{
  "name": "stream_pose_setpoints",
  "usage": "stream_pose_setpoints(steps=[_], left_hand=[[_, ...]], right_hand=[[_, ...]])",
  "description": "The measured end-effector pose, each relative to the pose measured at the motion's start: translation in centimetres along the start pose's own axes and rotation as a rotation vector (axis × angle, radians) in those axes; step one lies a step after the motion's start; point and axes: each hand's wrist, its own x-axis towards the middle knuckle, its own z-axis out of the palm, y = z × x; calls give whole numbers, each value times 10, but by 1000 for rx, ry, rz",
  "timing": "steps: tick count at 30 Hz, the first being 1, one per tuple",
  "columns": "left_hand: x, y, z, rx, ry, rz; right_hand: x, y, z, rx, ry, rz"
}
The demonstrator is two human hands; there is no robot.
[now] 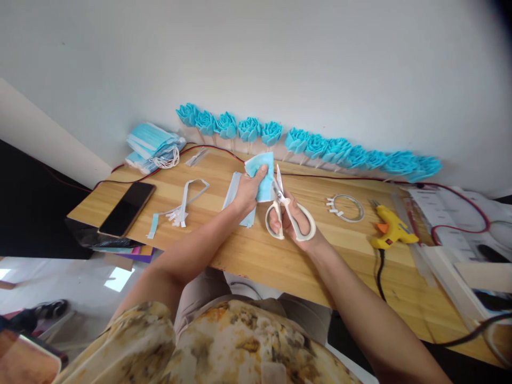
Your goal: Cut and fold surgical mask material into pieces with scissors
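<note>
My left hand (248, 191) pinches a light blue piece of face mask fabric (262, 169) and holds it up over the wooden table (256, 250). My right hand (294, 218) grips white-handled scissors (290, 213) with fingers through the loops. The blades point up and touch the fabric's right edge. Another flat mask piece (234, 194) lies under my left hand.
A row of blue fabric roses (312, 144) lines the wall. A stack of masks (154, 146) and a black phone (127, 208) lie at left, cut ear loops (182, 205) nearby. A tape ring (347, 207), yellow glue gun (390, 228) and red cable (460, 200) are at right.
</note>
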Motion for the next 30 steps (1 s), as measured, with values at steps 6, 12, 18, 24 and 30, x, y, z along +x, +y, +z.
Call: stream_pose_setpoints(steps=[6, 12, 18, 24, 30], left_hand=[[-2, 3, 4, -65, 41, -9], [0, 5, 4, -98, 40, -13], [-2, 4, 4, -91, 7, -9], [-1, 4, 3, -93, 44, -40], [1, 2, 3, -67, 46, -50]], right_hand=[[0, 0, -2, 13, -21, 7], [-1, 0, -3, 10, -28, 3], [-1, 2, -5, -3, -23, -3], [0, 2, -6, 0, -1, -2], [0, 3, -7, 5, -25, -10]])
